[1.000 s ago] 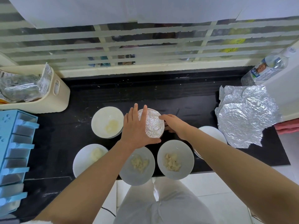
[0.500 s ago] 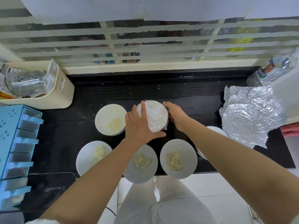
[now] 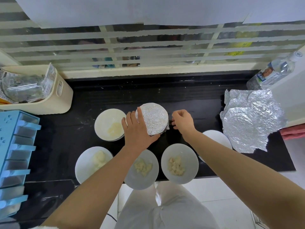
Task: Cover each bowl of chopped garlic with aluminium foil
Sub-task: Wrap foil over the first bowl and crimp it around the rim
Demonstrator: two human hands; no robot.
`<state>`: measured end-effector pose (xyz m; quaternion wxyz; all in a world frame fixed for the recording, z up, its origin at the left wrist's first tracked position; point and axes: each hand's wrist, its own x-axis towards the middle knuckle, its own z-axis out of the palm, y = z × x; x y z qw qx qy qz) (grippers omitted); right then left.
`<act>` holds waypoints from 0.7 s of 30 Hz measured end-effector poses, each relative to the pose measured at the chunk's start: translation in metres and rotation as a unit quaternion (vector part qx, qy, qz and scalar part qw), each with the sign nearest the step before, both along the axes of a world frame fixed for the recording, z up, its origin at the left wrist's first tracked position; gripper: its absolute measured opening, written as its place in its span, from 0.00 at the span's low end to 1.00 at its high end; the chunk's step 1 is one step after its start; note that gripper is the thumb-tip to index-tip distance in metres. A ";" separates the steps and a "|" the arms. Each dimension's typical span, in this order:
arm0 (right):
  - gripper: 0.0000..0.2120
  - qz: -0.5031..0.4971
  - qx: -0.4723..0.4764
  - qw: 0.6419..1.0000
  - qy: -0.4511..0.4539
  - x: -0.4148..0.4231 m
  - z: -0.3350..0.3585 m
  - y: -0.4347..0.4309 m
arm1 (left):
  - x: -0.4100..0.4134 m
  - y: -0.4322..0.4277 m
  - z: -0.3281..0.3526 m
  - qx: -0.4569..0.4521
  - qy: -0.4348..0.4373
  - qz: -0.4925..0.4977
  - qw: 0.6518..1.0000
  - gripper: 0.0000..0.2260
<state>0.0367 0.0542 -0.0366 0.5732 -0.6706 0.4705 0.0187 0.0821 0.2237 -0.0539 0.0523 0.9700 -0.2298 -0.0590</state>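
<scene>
As a person stands at a black tabletop below a striped window, the left hand cups a foil-covered bowl at the centre of the frame, index finger laid up its left rim and thumb stretched along its near edge. The right hand hovers just right of that bowl with fingers curled; whether the fingertips touch the foil cannot be told. Uncovered white bowls of pale chopped garlic surround it: a rear-left bowl just beside the left hand, a front-left bowl, a front-centre bowl partly under the left forearm and a front-right bowl at the tabletop's near edge. Another white bowl shows partly behind the right forearm, its contents hidden. A crumpled foil sheet lies flat at right, well apart from the hands, with a water bottle behind it. A cream bin of packets and a blue ice-pop mould occupy the left of the frame.
</scene>
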 end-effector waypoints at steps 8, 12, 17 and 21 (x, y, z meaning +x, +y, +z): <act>0.22 0.153 -0.052 0.987 0.027 -0.008 -0.007 0.009 | 0.002 -0.004 -0.002 -0.010 0.036 -0.014 0.999 0.59; 0.22 0.180 -0.077 0.981 0.003 -0.006 -0.008 0.006 | 0.008 -0.011 -0.003 -0.036 0.059 -0.078 0.995 0.55; 0.17 0.159 -0.104 0.982 0.012 -0.007 -0.011 0.005 | 0.007 -0.015 -0.010 -0.043 0.066 -0.088 0.993 0.51; 0.12 0.146 -0.103 0.984 0.004 -0.007 -0.015 0.004 | 0.006 -0.013 -0.016 -0.047 0.058 -0.090 0.993 0.49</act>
